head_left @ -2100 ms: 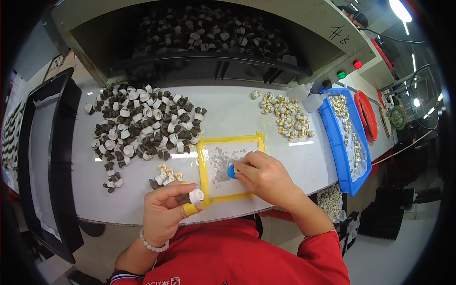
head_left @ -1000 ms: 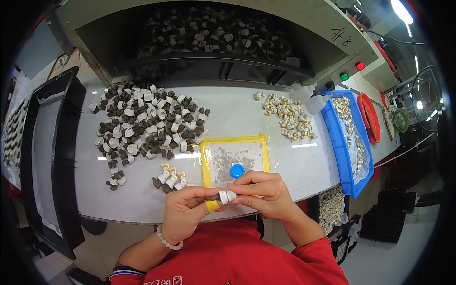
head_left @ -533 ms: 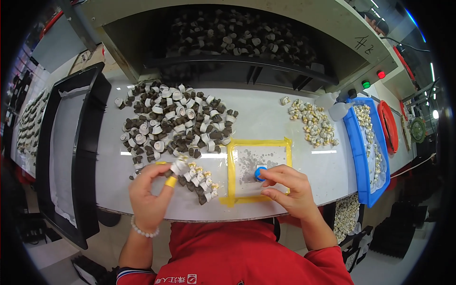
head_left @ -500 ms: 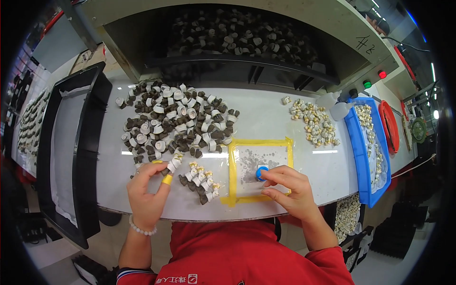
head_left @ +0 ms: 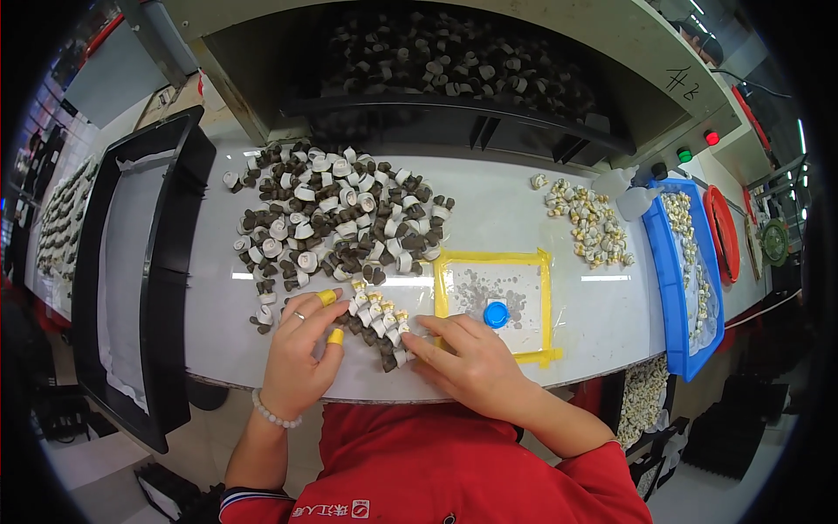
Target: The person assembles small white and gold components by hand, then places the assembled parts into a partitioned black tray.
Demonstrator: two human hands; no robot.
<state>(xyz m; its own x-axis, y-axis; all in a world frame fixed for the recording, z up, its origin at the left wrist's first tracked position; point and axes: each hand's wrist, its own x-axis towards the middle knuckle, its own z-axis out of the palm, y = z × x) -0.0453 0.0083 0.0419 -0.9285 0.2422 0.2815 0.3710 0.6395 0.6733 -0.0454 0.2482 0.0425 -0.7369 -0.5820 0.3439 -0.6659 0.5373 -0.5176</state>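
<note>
My left hand (head_left: pixel 301 349), with yellow finger cots on two fingertips, rests on the white table beside a short row of small dark-and-white parts (head_left: pixel 377 321). My right hand (head_left: pixel 463 358) lies flat with its fingers spread, touching the right end of that row, at the corner of a yellow-taped square (head_left: pixel 491 306). A blue cap (head_left: pixel 496 313) sits inside the square, just beyond my right fingers. A big heap of the same small parts (head_left: pixel 336 223) spreads behind both hands. Neither hand grips anything that I can see.
A long black tray (head_left: pixel 144 262) with a white liner stands at the left. A blue tray (head_left: pixel 685 271) of pale parts sits at the right, with a loose pile of pale parts (head_left: pixel 585 223) and two small bottles (head_left: pixel 624 192) near it. A dark bin of parts (head_left: pixel 454 65) fills the back.
Both hands were together over the table edge holding a small part; they then parted. My left hand went to the row of parts, my right moved off the blue cap toward the row.
</note>
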